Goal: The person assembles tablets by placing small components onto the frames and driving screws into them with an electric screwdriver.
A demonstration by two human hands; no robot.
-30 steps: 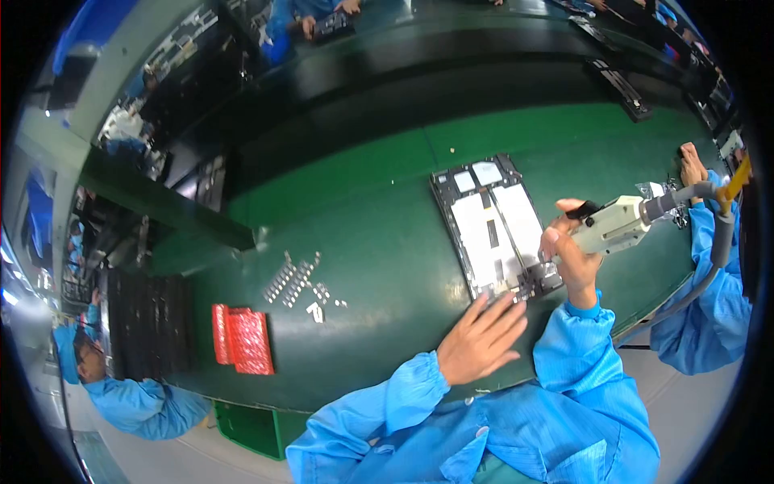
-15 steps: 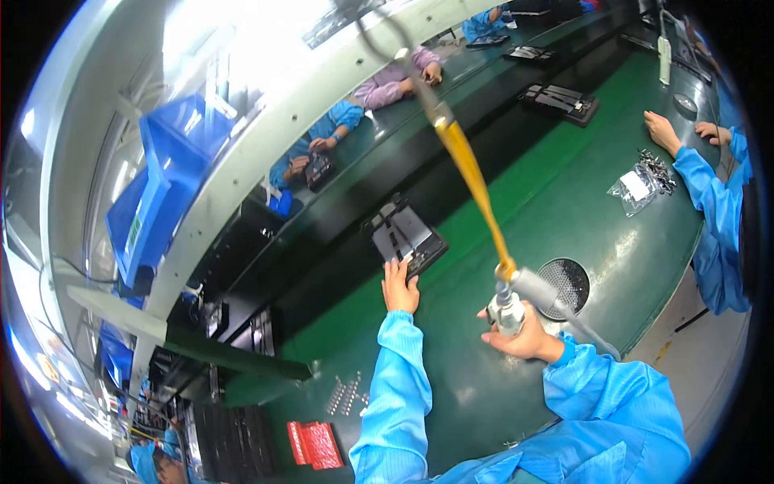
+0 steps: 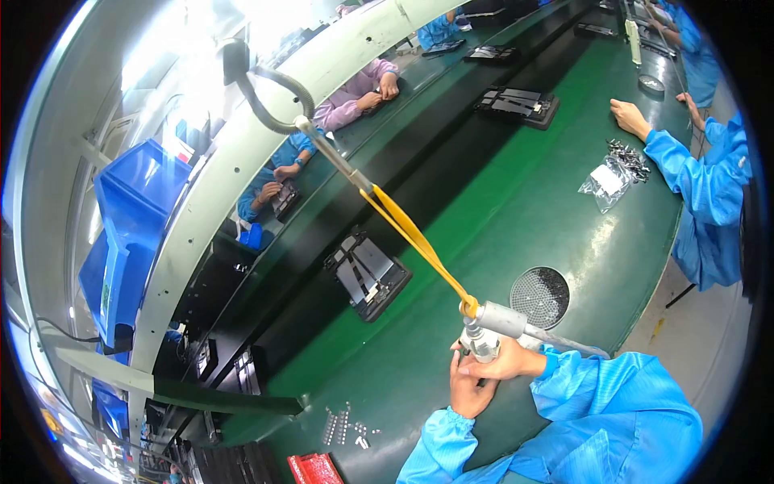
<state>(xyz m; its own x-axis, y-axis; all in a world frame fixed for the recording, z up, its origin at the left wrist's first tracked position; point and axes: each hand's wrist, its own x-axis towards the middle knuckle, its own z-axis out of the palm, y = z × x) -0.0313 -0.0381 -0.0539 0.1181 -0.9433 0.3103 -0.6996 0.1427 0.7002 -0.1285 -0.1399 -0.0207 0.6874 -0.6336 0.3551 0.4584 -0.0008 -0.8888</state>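
Note:
My right hand (image 3: 508, 360) is wrapped round a white electric screwdriver (image 3: 482, 342), which hangs from a yellow strap (image 3: 415, 239). Just below it, my left hand (image 3: 470, 390) has its fingers drawn together at the lower part of the tool; what they may hold is hidden. An open tablet-like device (image 3: 367, 276) lies at the edge of the dark channel, up and left of my hands. Right of the screwdriver is a round tray (image 3: 540, 298) of small dark parts.
A co-worker's hand (image 3: 630, 118) rests near a plastic bag (image 3: 606, 187) and metal parts. Another device (image 3: 518, 106) lies further up the channel. Small parts (image 3: 337, 427) and red bubble wrap (image 3: 314, 469) are at the lower left, near a dark post (image 3: 226, 397).
My left hand has left the device and come back beside my right hand at the screwdriver. The device now lies free of my hands. The camera view has shifted.

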